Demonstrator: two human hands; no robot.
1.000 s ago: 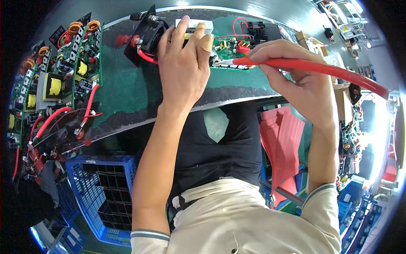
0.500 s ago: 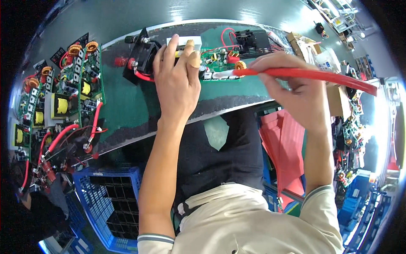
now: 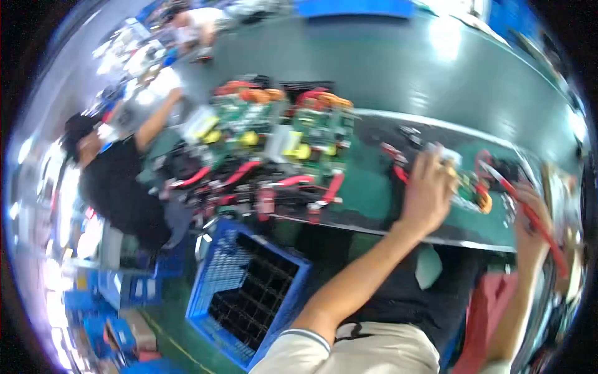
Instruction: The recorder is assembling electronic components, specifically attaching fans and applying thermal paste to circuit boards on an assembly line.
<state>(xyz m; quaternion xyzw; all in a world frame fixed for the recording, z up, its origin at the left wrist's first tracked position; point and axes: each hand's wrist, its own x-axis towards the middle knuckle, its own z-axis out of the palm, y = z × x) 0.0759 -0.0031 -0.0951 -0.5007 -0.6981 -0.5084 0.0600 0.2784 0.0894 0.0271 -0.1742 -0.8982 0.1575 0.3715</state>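
Note:
The picture is smeared by motion. My left hand point(image 3: 428, 194) lies with stretched fingers over the left part of a green circuit board point(image 3: 464, 194), beside a pale metal block; a tan wrap shows on one finger. What its fingertips touch is hidden. My right hand point(image 3: 529, 232) is closed around a long red tool point(image 3: 553, 250) with a whitish tip, slanting over the board's right side. Whether that tip touches anything I cannot tell. An orange-brown coil point(image 3: 484, 202) stands at the board's near edge. Left of my left hand, a red cable point(image 3: 398, 171) leads to the board.
Several circuit boards point(image 3: 311, 146) with coils, yellow-wrapped transformers and red cables crowd the green table point(image 3: 370, 187) to the left. Below stands a blue crate point(image 3: 208, 280) with a black grid inside. A person in black point(image 3: 118, 187) works at far left. Red sheets point(image 3: 489, 305) hang beside my right leg.
The view has swung left, so the board and my hands appear farther right. The red tool now slants up to the left, its tip raised past the board's near edge. My left hand stays over the board.

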